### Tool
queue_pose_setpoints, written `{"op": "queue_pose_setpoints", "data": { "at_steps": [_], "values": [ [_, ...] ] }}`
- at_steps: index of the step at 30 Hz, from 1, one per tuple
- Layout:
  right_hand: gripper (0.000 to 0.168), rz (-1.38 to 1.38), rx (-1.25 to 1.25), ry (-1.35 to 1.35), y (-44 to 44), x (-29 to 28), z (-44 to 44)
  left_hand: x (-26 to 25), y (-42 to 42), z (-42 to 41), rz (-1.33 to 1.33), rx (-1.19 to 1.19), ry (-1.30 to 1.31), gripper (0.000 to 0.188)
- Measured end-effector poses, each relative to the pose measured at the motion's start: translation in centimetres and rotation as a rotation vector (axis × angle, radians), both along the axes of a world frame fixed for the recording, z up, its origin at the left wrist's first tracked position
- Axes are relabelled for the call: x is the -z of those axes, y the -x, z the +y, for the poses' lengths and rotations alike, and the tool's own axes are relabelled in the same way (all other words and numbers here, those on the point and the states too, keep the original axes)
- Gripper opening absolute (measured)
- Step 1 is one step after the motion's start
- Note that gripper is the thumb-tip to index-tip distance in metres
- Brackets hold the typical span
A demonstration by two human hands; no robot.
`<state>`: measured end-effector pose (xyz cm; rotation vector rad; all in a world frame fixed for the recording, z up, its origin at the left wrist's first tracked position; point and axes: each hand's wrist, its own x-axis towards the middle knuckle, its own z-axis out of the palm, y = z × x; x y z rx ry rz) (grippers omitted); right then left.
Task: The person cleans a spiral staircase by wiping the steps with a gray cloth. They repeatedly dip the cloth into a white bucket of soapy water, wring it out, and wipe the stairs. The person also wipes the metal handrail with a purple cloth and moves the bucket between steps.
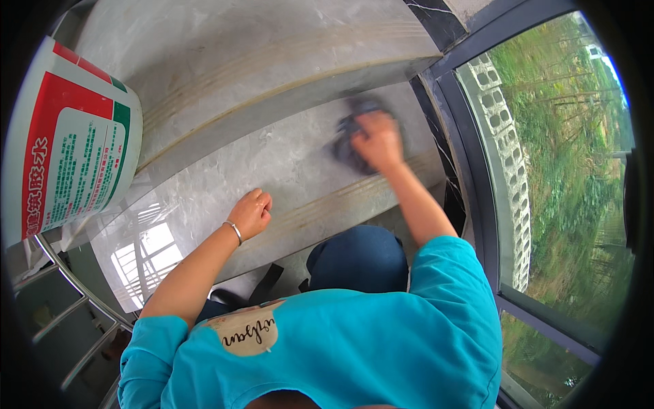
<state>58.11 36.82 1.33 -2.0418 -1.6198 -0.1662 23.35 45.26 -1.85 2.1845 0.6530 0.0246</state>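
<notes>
My right hand (379, 139) presses on a dark cloth (364, 148), which lies on the grey marble-look stair tread (286, 153) near its right end; hand and cloth are blurred. My left hand (251, 213), with a silver bracelet at its wrist, is curled into a fist with nothing seen in it. It rests on or just above the same tread, left of the cloth. Whether it touches the stone I cannot tell.
A large white plastic bucket (130, 148) with red and green printing stands at the left. Below it curves a metal stair railing (76, 286). Another step (286, 82) rises beyond the tread. Black marble edging (442, 138) and a dark-framed window (472, 153) border the right side.
</notes>
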Motion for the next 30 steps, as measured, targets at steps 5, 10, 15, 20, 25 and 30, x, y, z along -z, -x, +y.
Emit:
{"op": "queue_pose_setpoints", "data": {
  "at_steps": [5,10,15,20,25,30],
  "values": [
    [0.05,0.025,0.557,0.322,-13.1,0.5,1.4,1.0,-0.6,0.5,0.023,0.016,0.044,0.006],
    [0.048,-0.074,0.57,0.477,-10.8,-0.9,4.8,-3.7,-2.3,0.4,0.069,0.08,-0.077,0.005],
    [0.036,-0.154,-0.039,0.229,0.1,-0.6,2.1,1.7,0.0,0.8,0.03,0.075,-0.114,0.005],
    [0.041,0.141,-0.201,0.191,2.9,-2.6,-5.7,-0.1,-0.5,0.7,0.071,0.08,-0.088,0.005],
    [0.047,-0.117,0.531,0.149,-5.3,-0.6,-15.1,-0.7,-0.9,0.3,0.038,0.092,-0.141,0.005],
    [0.05,0.002,0.229,0.041,2.4,0.2,-11.4,-1.9,-2.0,0.5,0.112,0.085,-0.12,0.005]
  ]
}}
